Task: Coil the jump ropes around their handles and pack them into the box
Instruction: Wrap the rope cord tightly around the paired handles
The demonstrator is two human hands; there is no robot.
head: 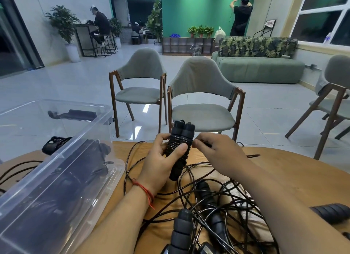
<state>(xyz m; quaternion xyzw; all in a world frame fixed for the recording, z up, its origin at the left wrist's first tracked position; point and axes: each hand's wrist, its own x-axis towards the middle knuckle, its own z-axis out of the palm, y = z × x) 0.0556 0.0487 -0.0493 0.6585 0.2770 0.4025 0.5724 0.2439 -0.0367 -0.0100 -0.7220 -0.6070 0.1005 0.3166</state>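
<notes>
one clear plastic box (115, 167) sits at the left edge of the table (284, 168), with dark coiled ropes inside, count unclear. left hand (162, 159) grips two black handles (180, 145) side by side over the far edge, with rope wound round them. right hand (214, 147) pinches that rope just beside them. tangled ropes (233, 195) with at least four loose handles (182, 227) lie at the near edge.

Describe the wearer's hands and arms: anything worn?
No gloves or sleeves show on the left hand or the right hand. A thin red string bracelet with loose ends circles the left wrist. No watch or rings are visible.
</notes>
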